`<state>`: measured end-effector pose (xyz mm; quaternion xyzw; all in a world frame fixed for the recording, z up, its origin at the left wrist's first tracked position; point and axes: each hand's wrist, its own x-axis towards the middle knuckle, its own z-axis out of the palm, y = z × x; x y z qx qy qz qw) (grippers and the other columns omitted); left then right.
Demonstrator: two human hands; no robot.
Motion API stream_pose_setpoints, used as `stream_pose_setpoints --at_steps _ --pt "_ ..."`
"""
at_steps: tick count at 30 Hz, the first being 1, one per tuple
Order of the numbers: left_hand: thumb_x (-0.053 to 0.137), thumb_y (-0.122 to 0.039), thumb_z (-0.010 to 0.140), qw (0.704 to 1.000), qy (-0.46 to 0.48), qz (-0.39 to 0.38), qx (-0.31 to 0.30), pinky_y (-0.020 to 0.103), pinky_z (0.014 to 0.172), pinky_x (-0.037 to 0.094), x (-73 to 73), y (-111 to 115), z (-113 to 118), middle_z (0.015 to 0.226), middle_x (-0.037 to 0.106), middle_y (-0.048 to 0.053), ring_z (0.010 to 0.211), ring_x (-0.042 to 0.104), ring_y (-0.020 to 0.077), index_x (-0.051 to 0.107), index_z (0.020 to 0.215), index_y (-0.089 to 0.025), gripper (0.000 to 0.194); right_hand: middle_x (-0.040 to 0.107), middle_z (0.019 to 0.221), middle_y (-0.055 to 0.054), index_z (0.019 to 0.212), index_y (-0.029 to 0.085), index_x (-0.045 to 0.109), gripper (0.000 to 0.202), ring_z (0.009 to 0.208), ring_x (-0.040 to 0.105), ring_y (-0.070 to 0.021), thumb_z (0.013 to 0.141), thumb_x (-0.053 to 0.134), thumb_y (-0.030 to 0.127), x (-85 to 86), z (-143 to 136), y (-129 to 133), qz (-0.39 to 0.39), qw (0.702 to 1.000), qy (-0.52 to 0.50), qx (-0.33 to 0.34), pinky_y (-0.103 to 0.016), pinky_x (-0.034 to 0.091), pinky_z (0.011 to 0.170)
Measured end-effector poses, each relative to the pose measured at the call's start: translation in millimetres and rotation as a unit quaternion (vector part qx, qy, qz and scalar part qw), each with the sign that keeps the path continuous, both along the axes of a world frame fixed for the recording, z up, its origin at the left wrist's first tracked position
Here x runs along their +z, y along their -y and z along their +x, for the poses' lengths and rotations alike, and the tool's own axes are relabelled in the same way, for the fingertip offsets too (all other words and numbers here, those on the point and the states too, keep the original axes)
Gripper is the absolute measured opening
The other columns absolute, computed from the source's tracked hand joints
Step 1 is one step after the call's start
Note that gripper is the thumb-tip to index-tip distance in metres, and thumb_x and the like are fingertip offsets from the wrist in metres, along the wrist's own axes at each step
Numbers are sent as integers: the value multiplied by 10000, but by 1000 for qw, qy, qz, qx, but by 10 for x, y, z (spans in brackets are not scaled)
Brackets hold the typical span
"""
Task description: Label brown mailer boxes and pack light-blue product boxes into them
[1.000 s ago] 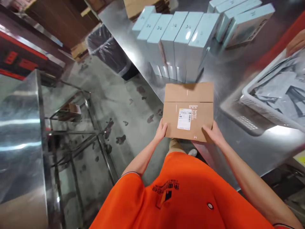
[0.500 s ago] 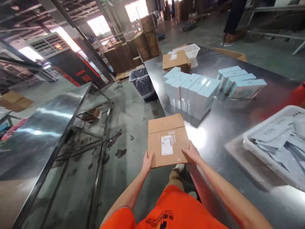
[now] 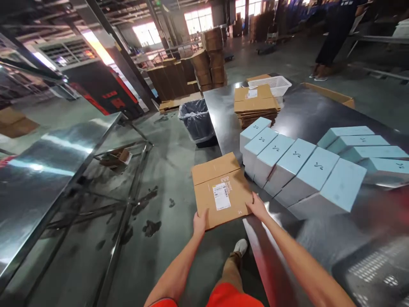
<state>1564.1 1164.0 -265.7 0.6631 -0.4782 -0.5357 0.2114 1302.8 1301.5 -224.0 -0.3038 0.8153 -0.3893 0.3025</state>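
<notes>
Between my two hands is a flat, folded brown cardboard box (image 3: 204, 196) with a white label and white print on its upper face. My left hand (image 3: 200, 221) grips its near left corner, thumb on top. On the near right edge, my right hand (image 3: 257, 206) pinches the cardboard the same way. The fingers under it are hidden. The box is held above the floor beside the metal table's edge. Just beyond my right hand stands a row of light blue and white boxes (image 3: 295, 157) with dark marks on their tops.
A stack of flattened cardboard boxes (image 3: 257, 102) lies farther along the metal table (image 3: 220, 102), by a white basket (image 3: 277, 85). More light blue boxes (image 3: 364, 143) stand right. A lined bin (image 3: 198, 121) is beside the table. Another metal table (image 3: 60, 149) is left; a person (image 3: 335, 34) stands far right.
My view has moved forward along the table, so the blue boxes and cardboard stack appear nearer. The folded box stays in both hands, turned slightly. The white tub at right has left view.
</notes>
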Motion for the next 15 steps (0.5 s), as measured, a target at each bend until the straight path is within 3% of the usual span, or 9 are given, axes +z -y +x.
stream_pose_setpoints --at_steps 4,10,13,15 --pt "661 -449 882 999 14 3 -30 379 958 534 -66 92 -405 1242 702 184 1132 683 291 604 1203 -128 458 623 1372 -98 1414 185 502 631 1233 595 -240 790 568 250 38 -397 60 27 999 17 -33 -374 458 1055" --pt "605 -488 903 997 39 -5 -65 387 959 522 22 149 -770 1256 695 179 1144 676 295 581 1238 -146 479 675 1298 -104 1369 194 551 585 1151 646 -261 789 590 261 170 -792 163 50 997 10 -54 -382 507 991" --pt "590 -523 903 995 46 -11 -90 394 952 524 77 251 -929 1252 697 175 1129 683 299 578 1240 -151 501 650 1338 -116 1375 200 551 566 1196 623 -283 816 585 278 239 -847 170 57 996 -20 -70 -410 485 1033" --pt "587 -544 899 993 56 -9 -104 399 947 528 118 305 -979 1253 697 175 1121 688 300 575 1246 -154 521 588 1417 -132 1396 188 536 551 1297 553 -293 853 547 280 276 -763 41 57 993 -47 -89 -432 428 1104"
